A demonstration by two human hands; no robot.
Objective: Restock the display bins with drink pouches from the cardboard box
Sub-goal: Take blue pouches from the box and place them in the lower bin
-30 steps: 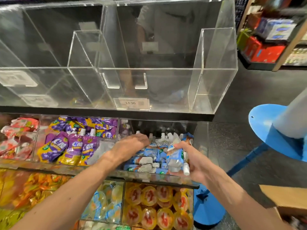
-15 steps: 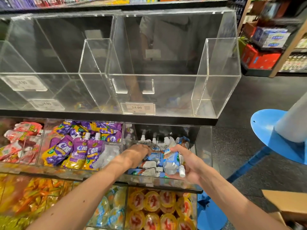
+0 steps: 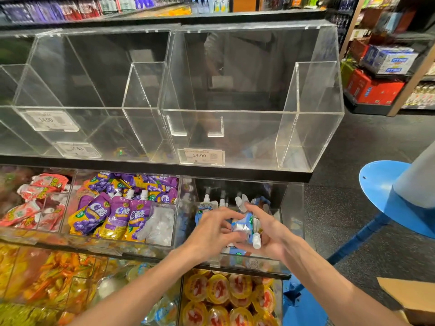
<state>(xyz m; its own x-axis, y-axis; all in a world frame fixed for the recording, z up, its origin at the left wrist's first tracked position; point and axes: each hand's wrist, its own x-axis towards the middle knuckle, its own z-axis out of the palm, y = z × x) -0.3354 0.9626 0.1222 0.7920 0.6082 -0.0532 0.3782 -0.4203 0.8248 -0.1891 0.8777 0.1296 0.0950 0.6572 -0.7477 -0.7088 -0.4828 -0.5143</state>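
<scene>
Lower centre: your left hand point(image 3: 211, 230) and right hand point(image 3: 267, 234), fingers curled, grip one blue pouch point(image 3: 242, 225); turn its cap upward, then seat it upright in the bin point(image 3: 293, 208).

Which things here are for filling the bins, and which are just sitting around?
For the job:
- blue pouch, held by the left hand and right hand
- its bin
- cardboard box

Just there:
- purple pouches
- red packs
- jelly cups
- blue stand
</scene>
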